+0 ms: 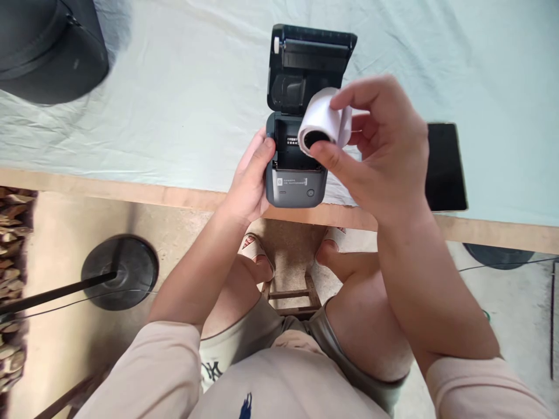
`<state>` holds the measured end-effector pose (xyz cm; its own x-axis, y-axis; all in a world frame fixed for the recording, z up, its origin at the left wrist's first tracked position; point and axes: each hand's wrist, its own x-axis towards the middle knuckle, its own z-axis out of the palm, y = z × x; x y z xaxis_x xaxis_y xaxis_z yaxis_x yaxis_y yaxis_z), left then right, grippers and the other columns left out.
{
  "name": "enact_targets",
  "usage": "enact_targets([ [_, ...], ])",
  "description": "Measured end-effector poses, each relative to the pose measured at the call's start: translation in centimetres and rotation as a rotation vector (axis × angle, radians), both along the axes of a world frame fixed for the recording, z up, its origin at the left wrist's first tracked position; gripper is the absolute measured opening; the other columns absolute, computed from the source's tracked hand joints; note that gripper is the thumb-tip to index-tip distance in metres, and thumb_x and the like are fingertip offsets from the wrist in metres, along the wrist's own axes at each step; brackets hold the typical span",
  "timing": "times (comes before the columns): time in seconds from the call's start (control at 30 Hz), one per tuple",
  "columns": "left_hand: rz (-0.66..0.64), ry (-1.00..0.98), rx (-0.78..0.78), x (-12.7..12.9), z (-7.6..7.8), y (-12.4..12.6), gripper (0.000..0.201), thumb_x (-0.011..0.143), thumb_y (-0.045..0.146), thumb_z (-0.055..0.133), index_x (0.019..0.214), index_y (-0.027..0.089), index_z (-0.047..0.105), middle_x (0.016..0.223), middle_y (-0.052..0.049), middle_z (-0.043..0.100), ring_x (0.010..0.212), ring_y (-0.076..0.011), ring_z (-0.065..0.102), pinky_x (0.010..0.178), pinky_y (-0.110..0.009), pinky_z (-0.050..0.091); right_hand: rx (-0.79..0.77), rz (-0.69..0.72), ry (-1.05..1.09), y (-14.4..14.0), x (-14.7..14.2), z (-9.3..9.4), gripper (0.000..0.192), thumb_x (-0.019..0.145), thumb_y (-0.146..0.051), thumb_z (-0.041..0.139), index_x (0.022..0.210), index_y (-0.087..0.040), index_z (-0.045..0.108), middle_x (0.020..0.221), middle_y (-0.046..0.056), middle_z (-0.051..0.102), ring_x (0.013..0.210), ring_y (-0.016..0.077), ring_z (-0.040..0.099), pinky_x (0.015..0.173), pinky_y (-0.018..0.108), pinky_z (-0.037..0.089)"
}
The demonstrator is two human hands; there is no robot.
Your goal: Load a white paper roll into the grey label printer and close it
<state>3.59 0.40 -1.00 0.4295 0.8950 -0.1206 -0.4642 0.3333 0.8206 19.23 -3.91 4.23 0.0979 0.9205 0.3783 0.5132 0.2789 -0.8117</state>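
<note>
My left hand (251, 180) grips the open printer (297, 174); my right hand (379, 151), at three o'clock, pinches a paper roll (323, 119).

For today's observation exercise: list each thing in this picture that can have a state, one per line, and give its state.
Printer: lid open, paper bay empty, standing at the table edge.
Printer lid: swung up and back.
Paper roll: wound, held above the bay, not yet seated.
Right hand: closed on the paper roll.
Left hand: gripping the printer's side.
Phone: screen dark, lying flat on the table.
</note>
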Motion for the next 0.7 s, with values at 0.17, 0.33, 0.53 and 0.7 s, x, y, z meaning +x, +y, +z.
enact_targets([
  [0.17,0.010,0.012,-0.009,0.1,0.1,-0.1,0.031,0.089,0.048,0.057,0.109,0.025,0.062,0.120,-0.001,0.066,0.140,-0.0261,0.045,0.110,-0.037,0.048,0.060,0.010,-0.021,-0.1,-0.3,0.1,0.032,0.077,-0.021,0.070,0.103,-0.027,0.053,0.115,-0.002,0.058,0.103,0.0120,0.059,0.081,0.027,0.057],
  [0.33,-0.006,0.020,0.009,0.0,0.0,0.0,0.031,0.090,0.048,0.055,0.111,0.026,0.061,0.118,-0.002,0.067,0.139,-0.0252,0.047,0.110,-0.037,0.048,0.055,-0.088,-0.060,0.0,-0.4,0.2,0.033,0.075,-0.026,0.073,0.099,-0.025,0.051,0.110,0.001,0.057,0.101,0.0138,0.056,0.067,0.023,0.056],
  [0.53,0.007,0.025,0.034,0.1,-0.1,-0.1,0.031,0.088,0.049,0.057,0.107,0.024,0.063,0.117,-0.003,0.067,0.143,-0.0261,0.041,0.114,-0.038,0.045,-0.110,-0.091,-0.233,-0.5,-1.1,0.7,0.034,0.076,-0.045,0.073,0.090,-0.025,0.049,0.096,0.001,0.061,0.078,0.0135,0.059,0.072,0.030,0.058],
  [0.7,0.028,0.036,0.013,0.1,0.1,-0.2,0.036,0.084,0.052,0.063,0.107,0.024,0.062,0.121,-0.003,0.065,0.146,-0.0281,0.035,0.116,-0.041,0.043,-0.115,-0.171,-0.352,-0.8,-1.5,1.0,0.031,0.076,-0.039,0.074,0.093,-0.025,0.052,0.099,0.001,0.062,0.081,0.0150,0.062,0.077,0.033,0.056],
])
